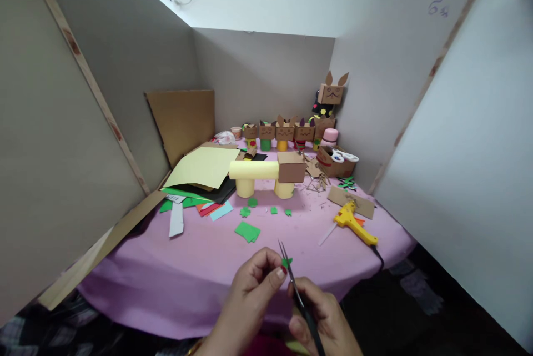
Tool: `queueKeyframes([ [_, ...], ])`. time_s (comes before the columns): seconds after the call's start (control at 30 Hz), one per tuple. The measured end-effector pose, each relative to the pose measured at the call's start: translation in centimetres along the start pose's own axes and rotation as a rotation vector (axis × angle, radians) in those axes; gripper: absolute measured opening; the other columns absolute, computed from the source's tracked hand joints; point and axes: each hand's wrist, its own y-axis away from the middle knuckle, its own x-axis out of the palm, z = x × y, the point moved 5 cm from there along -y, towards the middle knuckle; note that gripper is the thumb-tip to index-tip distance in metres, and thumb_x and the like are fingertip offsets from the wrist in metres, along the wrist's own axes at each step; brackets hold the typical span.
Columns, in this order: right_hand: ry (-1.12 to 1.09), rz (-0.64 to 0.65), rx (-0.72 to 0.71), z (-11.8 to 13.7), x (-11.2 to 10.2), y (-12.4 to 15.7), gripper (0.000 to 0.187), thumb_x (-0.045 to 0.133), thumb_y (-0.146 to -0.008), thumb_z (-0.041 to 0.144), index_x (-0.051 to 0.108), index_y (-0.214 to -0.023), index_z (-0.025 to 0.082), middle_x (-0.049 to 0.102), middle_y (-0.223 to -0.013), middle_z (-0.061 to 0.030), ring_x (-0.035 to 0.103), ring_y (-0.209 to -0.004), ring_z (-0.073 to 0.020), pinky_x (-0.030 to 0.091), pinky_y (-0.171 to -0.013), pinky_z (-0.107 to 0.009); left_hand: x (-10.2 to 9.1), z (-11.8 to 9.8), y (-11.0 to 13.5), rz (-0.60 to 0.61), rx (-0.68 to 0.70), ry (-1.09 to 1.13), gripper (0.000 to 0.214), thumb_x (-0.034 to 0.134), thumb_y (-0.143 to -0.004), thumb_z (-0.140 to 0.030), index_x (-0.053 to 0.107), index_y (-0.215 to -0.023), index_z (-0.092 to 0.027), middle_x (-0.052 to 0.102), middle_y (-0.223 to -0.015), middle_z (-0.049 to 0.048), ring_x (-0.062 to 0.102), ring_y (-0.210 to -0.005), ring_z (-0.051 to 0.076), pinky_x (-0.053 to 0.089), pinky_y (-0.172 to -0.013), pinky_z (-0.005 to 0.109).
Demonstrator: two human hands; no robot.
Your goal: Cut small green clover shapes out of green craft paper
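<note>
My left hand [256, 284] pinches a small green paper cutout [287, 262] between thumb and finger above the table's front edge. In my right hand [318, 311] is a pair of dark tweezers [296, 289], its thin tips slightly apart at the green piece. Beyond my hands lie green paper rectangles [247, 231]. Several small green flower cutouts [245, 212] are scattered on the pink cloth [287, 239]. Behind them stands a figure made of a pale yellow paper tube [254, 170], two upright yellow tubes and a brown cardboard box [291, 167].
A yellow glue gun [353, 224] rests at right on a cardboard strip [337, 196]. White-handled scissors [343, 156] lie on a cardboard box [328, 164]. Coloured paper sheets [204, 167] are piled at left. Cardboard animal figures [285, 133] line the back. Grey panels [258, 67] enclose the table.
</note>
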Motion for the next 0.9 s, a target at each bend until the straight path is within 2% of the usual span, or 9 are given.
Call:
queueKeyframes([
  [0.17,-0.064,-0.006,-0.001,0.0,0.1,0.0,0.035,0.054,-0.081,0.054,0.049,-0.09,0.02,0.027,-0.057,0.0077,0.023,-0.05,-0.0103,0.02,-0.046,-0.023,0.6,0.3,0.2,0.026,-0.044,0.071,0.016,0.066,-0.075,-0.03,0.058,-0.068,-0.018,0.053,-0.059,-0.004,0.047,-0.059,0.012,0.037,-0.058,0.021],
  [0.3,-0.055,-0.048,-0.024,-0.3,0.4,-0.1,0.036,0.054,-0.081,0.052,0.052,-0.097,0.02,0.036,-0.064,0.0046,0.027,-0.053,-0.0115,0.024,-0.048,-0.024,0.8,1.5,0.4,-0.067,-0.072,0.142,0.019,0.069,-0.072,-0.032,0.058,-0.068,-0.018,0.054,-0.058,-0.004,0.048,-0.059,0.012,0.038,-0.059,0.022],
  [0.4,-0.027,-0.052,-0.018,-0.6,0.5,-0.1,0.034,0.055,-0.08,0.049,0.052,-0.096,0.019,0.036,-0.064,0.0045,0.028,-0.053,-0.0113,0.024,-0.048,-0.023,0.7,1.8,0.5,-0.121,-0.059,0.136,0.018,0.067,-0.074,-0.03,0.057,-0.066,-0.018,0.054,-0.056,-0.0045,0.047,-0.057,0.011,0.037,-0.057,0.021],
  [0.7,0.036,-0.008,0.012,-0.4,-0.1,0.0,0.039,0.056,-0.079,0.053,0.052,-0.093,0.017,0.029,-0.06,0.0068,0.025,-0.052,-0.0105,0.02,-0.047,-0.023,0.6,-0.2,0.7,-0.086,-0.041,0.032,0.013,0.062,-0.074,-0.02,0.055,-0.063,-0.018,0.054,-0.059,-0.0047,0.047,-0.06,0.011,0.036,-0.059,0.02],
  [0.9,0.047,0.009,0.034,0.2,-0.5,0.1,0.036,0.056,-0.079,0.052,0.051,-0.089,0.018,0.026,-0.057,0.008,0.023,-0.051,-0.0101,0.019,-0.046,-0.023,0.2,-0.2,0.1,-0.067,-0.032,-0.045,0.013,0.059,-0.073,-0.023,0.053,-0.063,-0.018,0.046,-0.058,-0.0055,0.04,-0.057,0.011,0.032,-0.055,0.021],
])
